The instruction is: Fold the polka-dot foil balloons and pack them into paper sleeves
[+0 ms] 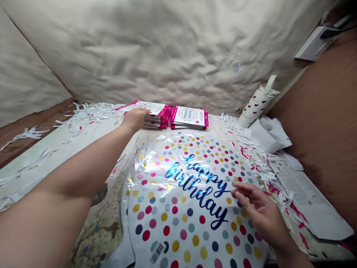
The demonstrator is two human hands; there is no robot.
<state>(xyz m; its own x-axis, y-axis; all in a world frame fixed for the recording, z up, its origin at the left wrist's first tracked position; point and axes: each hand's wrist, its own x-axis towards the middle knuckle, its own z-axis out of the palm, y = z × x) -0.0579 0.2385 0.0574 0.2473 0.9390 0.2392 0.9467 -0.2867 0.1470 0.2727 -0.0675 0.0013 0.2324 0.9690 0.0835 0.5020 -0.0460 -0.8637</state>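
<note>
My left hand (136, 119) reaches to the back, its fingers laid out over the top packet of the left stack of pink-edged packets (156, 108); the thumb is hidden. Next to that stack stands a second stack of packets (189, 115) with the same dotted "happy birthday" print. In front of me lie flat foil balloons (178, 208), overlapping, white with coloured dots and blue "happy birthday" lettering. Over the right part of the top balloon hovers my right hand (258, 212), fingers loosely bent and thumb slightly apart, with nothing visible in it. A barcode shows near the balloon's lower edge.
White paper shreds (95, 111) with pink bits lie along the left and right sides. A white tumbler with hearts (256, 106) leans at the back right, near crumpled paper (269, 134) and a flattened sheet (309, 197). A power strip (316, 42) hangs on the right.
</note>
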